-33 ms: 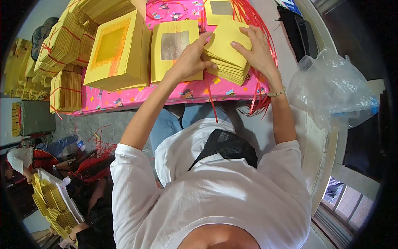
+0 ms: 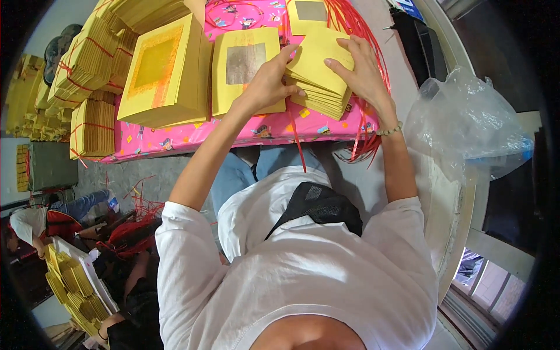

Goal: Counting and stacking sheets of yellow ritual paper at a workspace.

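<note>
Resting on the pink-covered surface (image 2: pixel 201 133), a fanned stack of yellow paper (image 2: pixel 318 61) sits between the left hand (image 2: pixel 269 81) and right hand (image 2: pixel 363 73), thumbs spread from fingers; how firmly they press is unclear. The left wrist partly hides a silver-squared stack (image 2: pixel 246 63); red strands (image 2: pixel 350 18) run off the top edge.

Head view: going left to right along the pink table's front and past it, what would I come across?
Small tied paper bundle, tall stack of yellow paper, lower pile with a grey square, loose yellow stack between left hand and right hand, clear plastic bag.
</note>
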Demonstrator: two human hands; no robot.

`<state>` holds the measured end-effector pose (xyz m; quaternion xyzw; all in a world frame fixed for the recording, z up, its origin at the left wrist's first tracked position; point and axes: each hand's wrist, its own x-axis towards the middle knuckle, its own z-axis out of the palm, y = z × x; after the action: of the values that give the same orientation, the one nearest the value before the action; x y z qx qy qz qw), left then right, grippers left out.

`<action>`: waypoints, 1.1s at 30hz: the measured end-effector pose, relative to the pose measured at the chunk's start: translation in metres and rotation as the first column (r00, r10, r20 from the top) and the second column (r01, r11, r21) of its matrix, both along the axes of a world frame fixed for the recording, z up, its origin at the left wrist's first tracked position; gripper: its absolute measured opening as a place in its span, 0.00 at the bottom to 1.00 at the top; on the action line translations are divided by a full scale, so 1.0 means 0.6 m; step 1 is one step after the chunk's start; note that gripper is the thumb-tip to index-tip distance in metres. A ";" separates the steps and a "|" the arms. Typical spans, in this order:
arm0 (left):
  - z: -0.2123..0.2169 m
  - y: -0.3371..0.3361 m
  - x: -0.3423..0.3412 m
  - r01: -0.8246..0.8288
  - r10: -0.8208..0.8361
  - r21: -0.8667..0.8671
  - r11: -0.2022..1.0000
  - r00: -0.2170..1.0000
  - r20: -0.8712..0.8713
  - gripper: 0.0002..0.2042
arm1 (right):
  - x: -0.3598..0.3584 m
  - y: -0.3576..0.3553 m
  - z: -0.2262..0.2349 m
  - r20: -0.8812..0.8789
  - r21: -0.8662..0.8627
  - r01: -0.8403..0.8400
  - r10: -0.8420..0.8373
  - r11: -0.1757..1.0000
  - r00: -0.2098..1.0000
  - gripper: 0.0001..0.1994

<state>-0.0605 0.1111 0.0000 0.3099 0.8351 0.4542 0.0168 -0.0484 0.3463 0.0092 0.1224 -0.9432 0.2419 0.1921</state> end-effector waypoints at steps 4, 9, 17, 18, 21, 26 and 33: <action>-0.007 0.000 -0.007 0.030 -0.039 0.077 0.997 0.993 0.114 0.45 | -0.001 0.002 -0.005 0.022 0.001 0.017 -0.017 1.000 1.000 0.32; -0.012 0.001 -0.013 0.028 -0.031 0.018 0.999 0.982 0.188 0.46 | 0.006 0.002 -0.003 0.049 -0.022 0.041 -0.040 0.999 0.998 0.34; -0.013 0.005 -0.013 0.037 -0.038 0.010 0.999 0.991 0.125 0.45 | 0.001 0.011 -0.012 0.103 -0.054 0.062 -0.056 0.997 0.993 0.38; -0.012 0.006 -0.012 0.037 -0.037 0.009 0.999 0.991 0.127 0.44 | 0.000 0.012 -0.013 0.100 -0.053 0.064 -0.059 0.997 0.993 0.38; -0.001 0.007 -0.006 0.016 -0.013 -0.015 1.000 0.987 0.162 0.44 | 0.001 0.012 -0.013 0.098 -0.065 0.063 -0.056 0.996 0.994 0.37; -0.018 0.000 -0.006 0.023 -0.025 0.017 1.000 0.994 0.106 0.44 | 0.006 0.003 -0.007 0.099 -0.049 0.045 -0.040 0.998 0.994 0.35; 0.027 -0.059 0.026 -0.090 0.089 -0.052 0.995 0.996 -0.017 0.43 | 0.006 -0.004 0.031 -0.030 -0.001 0.002 -0.002 1.000 1.000 0.31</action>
<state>-0.0451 0.0759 0.0163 0.2747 0.8600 0.4301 -0.0014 -0.0451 0.3439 0.0277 0.1249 -0.9402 0.2402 0.2068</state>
